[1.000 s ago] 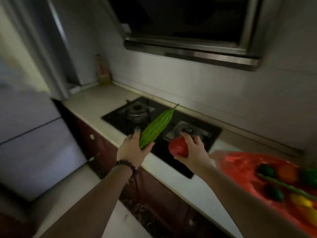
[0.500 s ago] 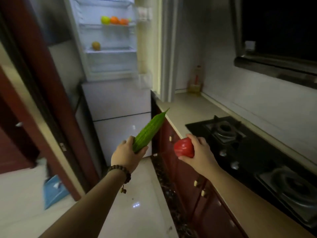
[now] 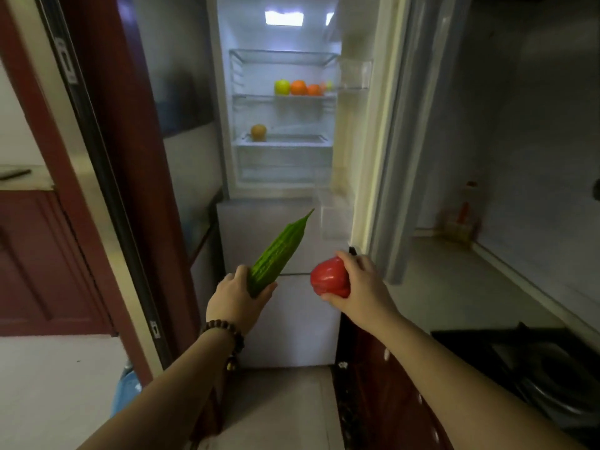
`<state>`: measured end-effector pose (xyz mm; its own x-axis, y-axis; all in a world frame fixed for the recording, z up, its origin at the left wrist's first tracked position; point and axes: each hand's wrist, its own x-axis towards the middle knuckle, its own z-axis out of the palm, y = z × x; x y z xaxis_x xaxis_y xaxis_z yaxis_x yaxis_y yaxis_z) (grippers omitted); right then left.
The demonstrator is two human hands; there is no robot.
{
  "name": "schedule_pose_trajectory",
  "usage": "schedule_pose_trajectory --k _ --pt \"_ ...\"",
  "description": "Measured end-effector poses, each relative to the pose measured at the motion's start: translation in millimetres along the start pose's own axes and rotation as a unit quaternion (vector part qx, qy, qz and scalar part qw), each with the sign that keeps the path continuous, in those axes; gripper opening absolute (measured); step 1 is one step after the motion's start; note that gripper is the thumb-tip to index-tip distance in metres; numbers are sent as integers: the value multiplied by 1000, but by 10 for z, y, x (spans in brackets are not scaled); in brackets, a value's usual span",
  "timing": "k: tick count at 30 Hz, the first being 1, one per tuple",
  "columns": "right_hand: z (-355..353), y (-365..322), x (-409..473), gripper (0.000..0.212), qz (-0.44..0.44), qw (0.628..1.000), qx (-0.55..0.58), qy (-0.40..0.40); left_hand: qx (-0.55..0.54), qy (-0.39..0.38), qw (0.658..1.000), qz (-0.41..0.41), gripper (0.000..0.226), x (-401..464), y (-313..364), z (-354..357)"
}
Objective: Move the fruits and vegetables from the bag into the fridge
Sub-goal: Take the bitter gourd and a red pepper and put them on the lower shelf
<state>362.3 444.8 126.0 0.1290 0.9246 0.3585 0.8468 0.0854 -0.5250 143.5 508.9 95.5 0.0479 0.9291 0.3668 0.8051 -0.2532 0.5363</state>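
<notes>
View had swung within the last second from the hob and the red bag of produce to the open white fridge [image 3: 282, 157], so the carry leg was judged nearly done and only placement remained. The left hand [image 3: 235, 303] curled round the base of the long ridged green bitter gourd [image 3: 279, 254], tip aimed at the fridge; the right hand [image 3: 360, 287] cupped the glossy red bell pepper [image 3: 329, 277], both items held low and well short of the shelves. Round fruits, apparently an apple and oranges [image 3: 298, 87], already sat on the middle shelf.
</notes>
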Motion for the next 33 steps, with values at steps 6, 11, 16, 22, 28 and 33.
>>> schedule_pose_trajectory --k 6,11,16,22,28,33 --pt "282 -186 998 83 -82 996 -8 -24 17 50 998 -33 47 722 -159 -122" --pt "631 -333 1749 83 -125 989 -64 -49 29 83 995 -49 47 1240 -380 -193" --pt "898 -374 2216 78 -125 980 -154 -24 10 76 997 -25 43 1742 -574 -120" --pt "1056 -343 2296 78 -95 962 -254 22 -17 35 999 14 45 2400 -672 85" --pt "988 -242 2298 80 -14 947 -311 72 -34 7 998 60 42 2893 -688 243" --pt "903 -103 2293 77 34 942 -324 81 -51 -13 995 85 42 3123 -711 391"
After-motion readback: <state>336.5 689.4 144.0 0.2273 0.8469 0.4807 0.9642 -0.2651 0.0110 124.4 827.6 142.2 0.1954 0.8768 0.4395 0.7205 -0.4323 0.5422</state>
